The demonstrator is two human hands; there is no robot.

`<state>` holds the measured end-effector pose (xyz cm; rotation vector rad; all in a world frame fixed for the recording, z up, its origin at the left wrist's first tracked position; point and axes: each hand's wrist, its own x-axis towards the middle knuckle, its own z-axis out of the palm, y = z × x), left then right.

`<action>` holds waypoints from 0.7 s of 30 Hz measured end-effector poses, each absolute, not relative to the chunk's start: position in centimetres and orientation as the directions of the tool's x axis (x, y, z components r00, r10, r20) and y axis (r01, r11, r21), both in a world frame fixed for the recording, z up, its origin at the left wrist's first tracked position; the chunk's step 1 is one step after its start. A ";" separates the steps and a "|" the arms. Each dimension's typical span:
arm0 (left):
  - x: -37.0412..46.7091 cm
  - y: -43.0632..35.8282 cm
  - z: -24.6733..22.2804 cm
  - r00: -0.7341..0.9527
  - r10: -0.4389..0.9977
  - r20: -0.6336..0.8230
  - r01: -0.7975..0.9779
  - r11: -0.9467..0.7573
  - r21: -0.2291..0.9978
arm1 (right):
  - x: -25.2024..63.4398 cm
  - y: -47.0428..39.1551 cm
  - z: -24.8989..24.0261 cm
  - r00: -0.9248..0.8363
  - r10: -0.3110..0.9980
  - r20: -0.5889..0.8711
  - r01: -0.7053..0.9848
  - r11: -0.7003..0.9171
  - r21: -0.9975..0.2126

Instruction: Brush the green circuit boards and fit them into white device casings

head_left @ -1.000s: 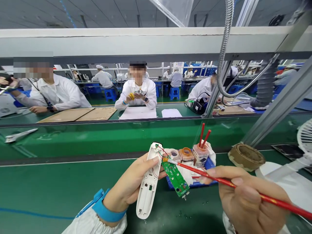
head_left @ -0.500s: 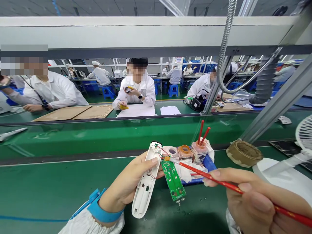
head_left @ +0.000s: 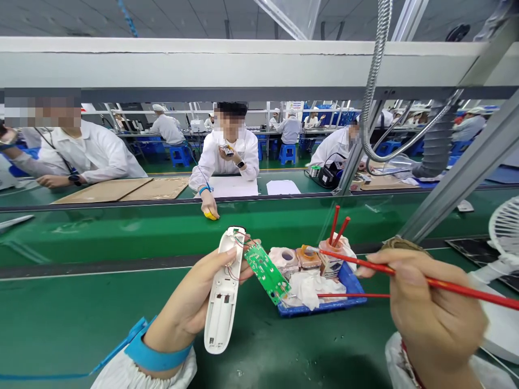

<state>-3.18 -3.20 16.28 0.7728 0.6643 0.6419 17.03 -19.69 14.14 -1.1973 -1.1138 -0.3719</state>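
Note:
My left hand [head_left: 203, 289] grips a long white plastic shell [head_left: 222, 305], thumb on its upper part. A green circuit board [head_left: 267, 272], joined to the shell by thin wires, hangs tilted to its right. My right hand [head_left: 430, 308] holds a red brush [head_left: 377, 266] like a pen, and its tip is at the mouth of a small orange-rimmed jar [head_left: 308, 256]. That jar stands in a blue tray [head_left: 324, 310] with a pinkish jar [head_left: 285, 258], a jar holding two red sticks [head_left: 335, 229], crumpled white tissue [head_left: 310, 286] and another red stick.
Behind the tray runs a green belt [head_left: 121, 232], where a co-worker's hand [head_left: 209, 205] reaches in from across. On the right are a white fan [head_left: 505, 232], a brown round container [head_left: 405, 246] partly behind my hand, and a slanted metal post [head_left: 458, 173].
The brush tip has moved from the board's top end to the orange-rimmed jar. The shell and board have shifted left, and the board is more tilted. A co-worker's hand has reached over the belt.

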 end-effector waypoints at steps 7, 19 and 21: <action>-3.6 -2.5 17.5 0.440 0.817 -0.373 -0.371 0.544 0.753 | 17.9 -16.1 12.5 0.352 0.606 0.714 0.791 0.215 -0.572; -3.1 -2.6 17.0 0.468 0.785 -0.406 -0.345 0.584 0.735 | 18.2 -13.3 11.4 0.232 0.724 0.649 0.833 0.197 -0.517; -3.2 -2.5 16.9 0.479 0.784 -0.395 -0.345 0.582 0.737 | 18.3 -14.4 12.1 0.236 0.678 0.696 0.847 0.208 -0.490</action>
